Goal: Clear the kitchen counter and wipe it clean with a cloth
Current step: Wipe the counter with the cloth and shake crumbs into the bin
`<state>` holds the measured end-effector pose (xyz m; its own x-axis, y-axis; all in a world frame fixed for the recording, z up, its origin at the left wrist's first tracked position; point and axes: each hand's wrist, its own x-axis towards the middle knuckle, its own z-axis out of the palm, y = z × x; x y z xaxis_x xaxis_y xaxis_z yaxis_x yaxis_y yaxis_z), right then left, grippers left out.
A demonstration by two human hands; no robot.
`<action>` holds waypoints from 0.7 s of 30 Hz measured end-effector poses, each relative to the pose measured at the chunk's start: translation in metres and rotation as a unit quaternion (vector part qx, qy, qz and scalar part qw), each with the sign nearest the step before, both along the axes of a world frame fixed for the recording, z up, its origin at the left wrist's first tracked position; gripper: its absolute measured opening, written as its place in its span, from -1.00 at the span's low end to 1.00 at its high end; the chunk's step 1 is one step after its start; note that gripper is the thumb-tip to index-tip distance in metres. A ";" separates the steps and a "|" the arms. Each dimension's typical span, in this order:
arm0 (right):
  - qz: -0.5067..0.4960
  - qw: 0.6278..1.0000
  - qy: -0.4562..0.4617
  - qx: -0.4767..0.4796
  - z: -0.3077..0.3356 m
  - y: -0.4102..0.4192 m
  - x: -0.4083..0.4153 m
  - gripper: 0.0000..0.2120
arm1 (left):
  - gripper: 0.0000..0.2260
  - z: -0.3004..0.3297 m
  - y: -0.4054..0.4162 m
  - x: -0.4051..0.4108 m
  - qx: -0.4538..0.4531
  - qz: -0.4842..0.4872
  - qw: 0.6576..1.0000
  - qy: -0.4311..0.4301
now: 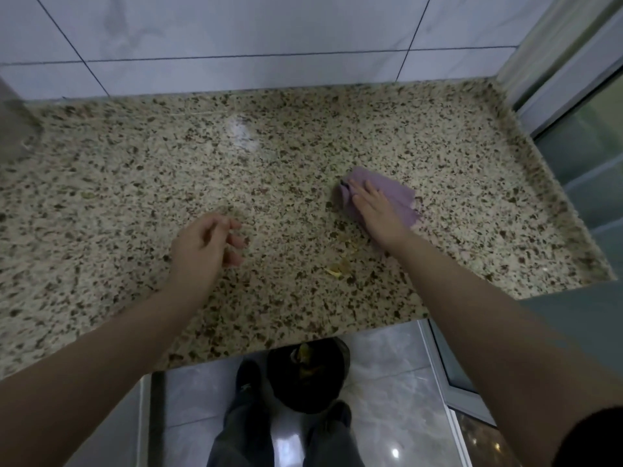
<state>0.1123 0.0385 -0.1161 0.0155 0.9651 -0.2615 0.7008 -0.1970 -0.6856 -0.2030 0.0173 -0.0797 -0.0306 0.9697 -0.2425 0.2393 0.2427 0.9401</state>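
A speckled granite counter (135, 183) fills the view. A crumpled purple cloth (391, 188) lies on it right of centre. My right hand (379, 214) presses flat on the cloth with straight fingers. My left hand (205, 246) hovers over the counter to the left, fingers loosely curled and holding nothing. Small yellowish scraps (338, 267) lie on the stone between the hands, close to the right wrist. A pale smear (241, 133) shows toward the back of the counter.
A white tiled wall (236, 38) backs the counter. A window frame (569, 75) borders the right end. A blurred clear object (17, 123) stands at far left. A black bin (308, 374) with scraps sits on the floor below the front edge, by my feet.
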 end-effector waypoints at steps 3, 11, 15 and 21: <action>0.004 0.999 0.035 0.016 -0.002 0.014 -0.012 -0.62 | -0.74 -0.006 -0.001 0.000 0.028 -0.035 0.999 0.007; 0.028 0.996 0.087 -0.008 0.010 -0.053 -0.028 -0.70 | -0.76 -0.009 -0.010 0.024 0.016 -0.076 0.997 -0.004; -0.094 0.970 0.207 -0.090 0.025 -0.074 -0.041 -0.72 | -0.78 -0.005 -0.013 0.035 0.000 -0.111 0.994 -0.019; -0.345 0.822 0.449 -0.058 0.061 -0.077 -0.018 -0.53 | -0.77 -0.002 -0.003 0.033 0.002 -0.140 0.990 -0.019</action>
<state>0.0943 -0.0388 -0.0548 0.2984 0.7755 -0.5563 -0.3836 -0.4363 -0.8140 -0.1703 0.0145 -0.0816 0.2484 0.9400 -0.2339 0.2608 0.1677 0.9507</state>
